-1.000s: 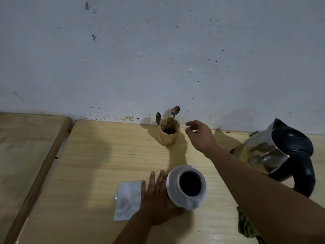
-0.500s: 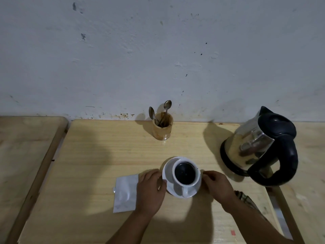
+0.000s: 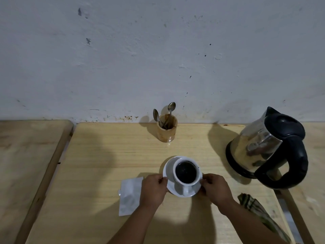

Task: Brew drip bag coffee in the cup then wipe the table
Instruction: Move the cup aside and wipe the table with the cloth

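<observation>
Head view: both hands pinch the saucer [image 3: 169,171] rim, left hand [image 3: 153,190] and right hand [image 3: 217,189] on opposite sides. The full coffee cup [image 3: 186,173] sits mid-surface; ceramic, fragile, spill-prone, so keep it level.

1 second ago the right hand [image 3: 215,189] was stretched out near the wooden spoon holder [image 3: 166,130] while the left hand [image 3: 153,189] lay flat beside the cup [image 3: 186,175]. Half a second ago the right hand had come back to the saucer [image 3: 169,170]. Now both hands pinch the saucer's rim on opposite sides, fingers curled, the left no longer flat on the table [image 3: 98,155].
</observation>
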